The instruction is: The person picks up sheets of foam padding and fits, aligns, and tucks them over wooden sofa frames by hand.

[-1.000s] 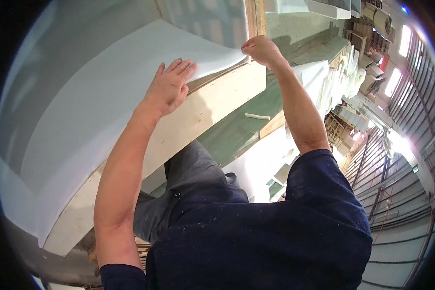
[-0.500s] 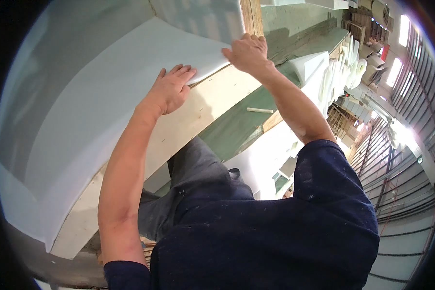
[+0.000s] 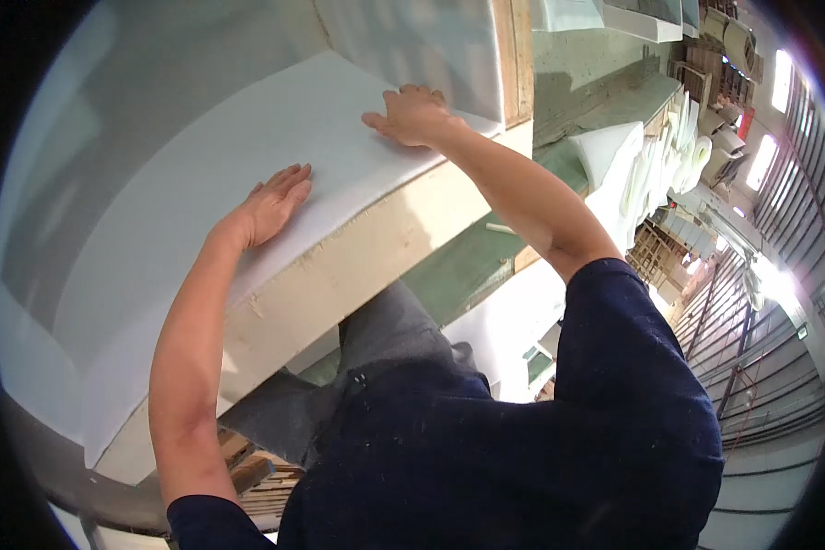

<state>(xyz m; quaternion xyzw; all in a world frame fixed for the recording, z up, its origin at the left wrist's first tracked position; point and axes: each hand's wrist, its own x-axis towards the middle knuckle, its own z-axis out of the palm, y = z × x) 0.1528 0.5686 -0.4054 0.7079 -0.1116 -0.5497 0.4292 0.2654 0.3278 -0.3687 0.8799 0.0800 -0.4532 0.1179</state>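
A large white foam sheet (image 3: 192,174) lines the inside of a curved frame, whose pale wooden front board (image 3: 376,234) runs diagonally below it. My left hand (image 3: 270,206) rests on the sheet near its front edge, fingers extended and close to each other. Farther right, my right hand (image 3: 411,116) lies on the sheet with its fingers spread, close to the corner beside the upright wooden post (image 3: 515,64). Neither hand grips anything. The sheet's edge lies along the top of the board.
Beyond the frame is a green surface (image 3: 458,266) with a small pale strip (image 3: 500,228) on it. White foam pieces (image 3: 683,151) are heaped at the right. Wooden slats (image 3: 266,481) show below the frame.
My right hand has left the corner by the post and moved left onto the sheet, its fingers opening. My left hand has shifted left and down along the edge.
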